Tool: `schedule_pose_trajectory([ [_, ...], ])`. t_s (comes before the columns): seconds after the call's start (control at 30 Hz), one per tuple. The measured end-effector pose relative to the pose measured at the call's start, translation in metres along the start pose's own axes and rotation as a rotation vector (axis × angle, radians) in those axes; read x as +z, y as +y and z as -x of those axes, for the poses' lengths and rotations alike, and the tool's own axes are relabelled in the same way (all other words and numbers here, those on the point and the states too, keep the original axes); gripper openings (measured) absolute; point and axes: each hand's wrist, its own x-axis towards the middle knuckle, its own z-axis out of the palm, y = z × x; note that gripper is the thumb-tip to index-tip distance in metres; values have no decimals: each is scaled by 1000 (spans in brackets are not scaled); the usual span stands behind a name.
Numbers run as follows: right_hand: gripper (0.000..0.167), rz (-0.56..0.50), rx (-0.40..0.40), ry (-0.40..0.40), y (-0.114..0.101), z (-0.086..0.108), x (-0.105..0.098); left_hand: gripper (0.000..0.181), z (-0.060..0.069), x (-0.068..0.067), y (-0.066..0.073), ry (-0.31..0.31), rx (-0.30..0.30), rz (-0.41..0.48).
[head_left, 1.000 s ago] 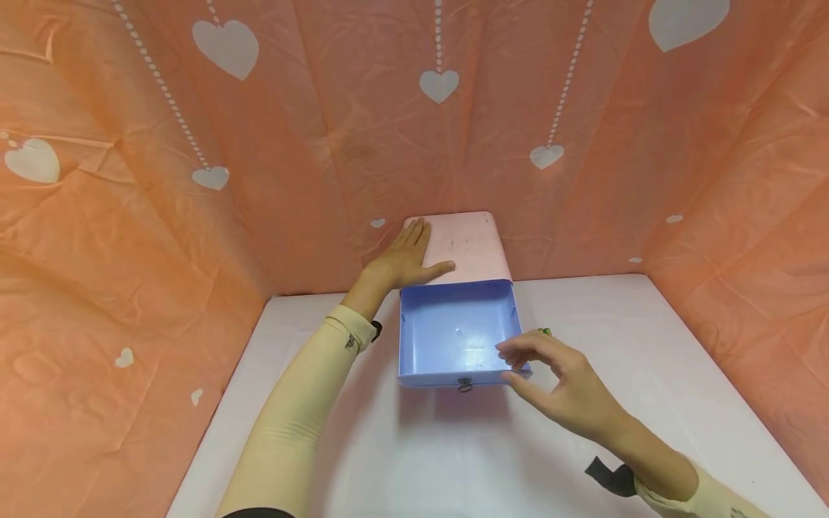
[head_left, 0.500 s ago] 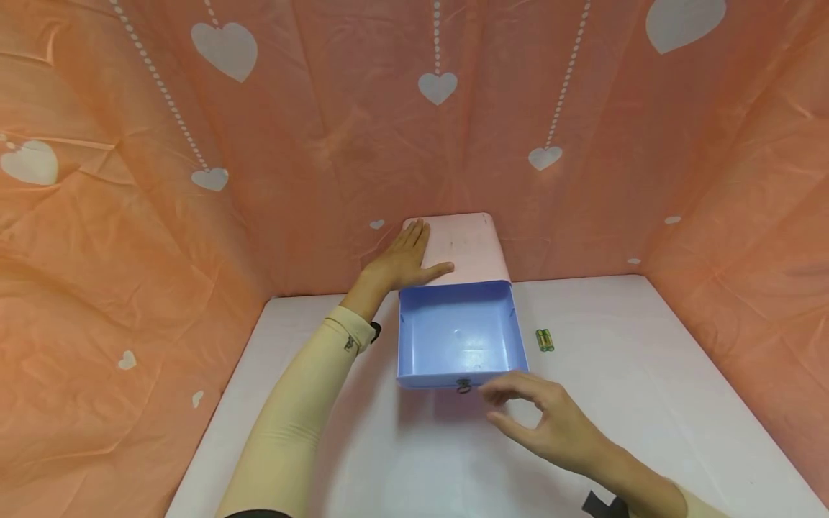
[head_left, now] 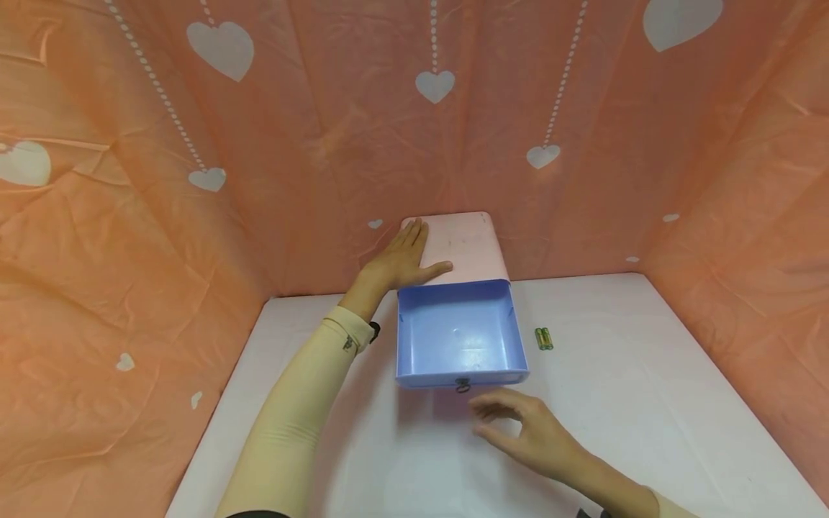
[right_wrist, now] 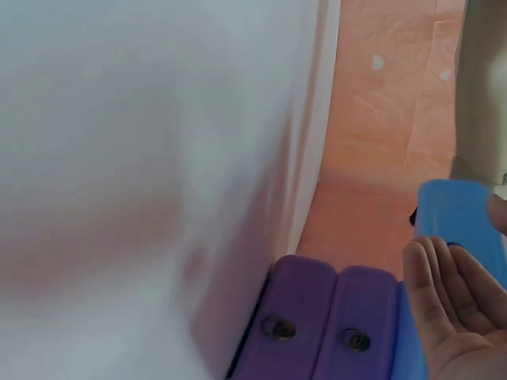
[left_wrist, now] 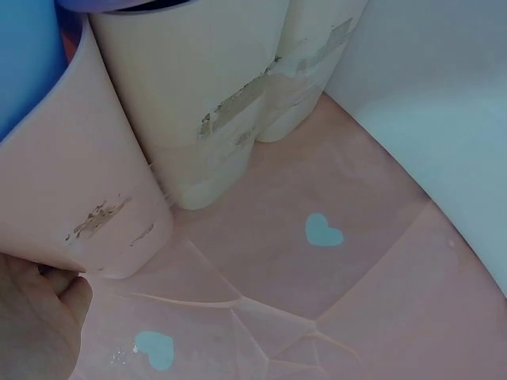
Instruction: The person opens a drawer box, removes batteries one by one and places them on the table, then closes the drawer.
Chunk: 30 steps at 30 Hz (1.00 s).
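The blue drawer [head_left: 453, 334] extends forward from beneath the pink box top [head_left: 466, 248], with its inner floor exposed to view. A metal ring [head_left: 463, 386] is fixed near the middle of the drawer front. The left hand [head_left: 401, 265] lies flat on the left part of the box top, fingers straight and thumb spread wide. The right hand [head_left: 527, 430] is positioned just in front of the drawer, to the right of the ring and apart from it; fingers and thumb curve towards each other across a moderately wide gap, and it holds nothing. Two green batteries [head_left: 547, 338] lie side by side on the white bench [head_left: 602, 403], to the right of the drawer. The right wrist view shows two adjacent purple drawers [right_wrist: 289, 297], each fitted with a ring. An orange cloth [head_left: 363, 129] printed with white hearts hangs behind the bench.
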Motion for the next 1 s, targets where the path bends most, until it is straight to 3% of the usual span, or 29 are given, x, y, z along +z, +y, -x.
schedule_pose_trajectory([
  [0.23, 31, -54, 80, -3, 8, -3, 2, 113, 1, -2, 0, 14, 7, 11],
  [1.0, 33, -302, 170, -38, 12, -4, 11, 113, 2, -2, 2, 5, -4, 22],
])
